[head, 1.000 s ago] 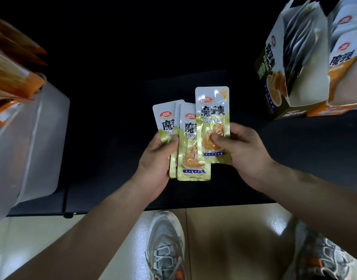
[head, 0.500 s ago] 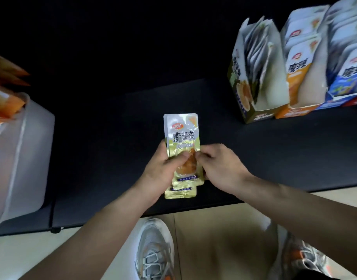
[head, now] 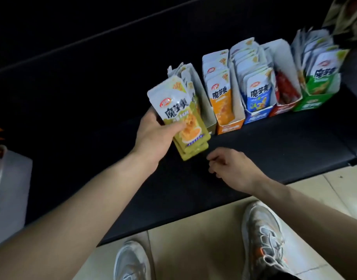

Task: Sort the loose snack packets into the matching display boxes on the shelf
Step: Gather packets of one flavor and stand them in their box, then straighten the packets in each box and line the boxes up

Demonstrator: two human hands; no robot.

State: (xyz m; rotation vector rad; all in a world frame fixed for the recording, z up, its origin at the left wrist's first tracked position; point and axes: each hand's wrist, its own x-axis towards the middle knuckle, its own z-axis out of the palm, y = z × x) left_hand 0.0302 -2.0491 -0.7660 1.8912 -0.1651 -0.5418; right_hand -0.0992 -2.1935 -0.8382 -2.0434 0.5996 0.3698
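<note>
I have the left arm stretched forward over the shelf (head: 274,146), the left hand (head: 153,136) gripping a stack of yellow-green packets (head: 183,118) — thumb across the front, stack tilted, just in front of the yellow-green display box (head: 208,112). Further right, the right hand (head: 232,168) hovers low over the shelf, fingers loosely curled — holding nothing. The other display boxes (head: 256,117) stand beyond it.
</note>
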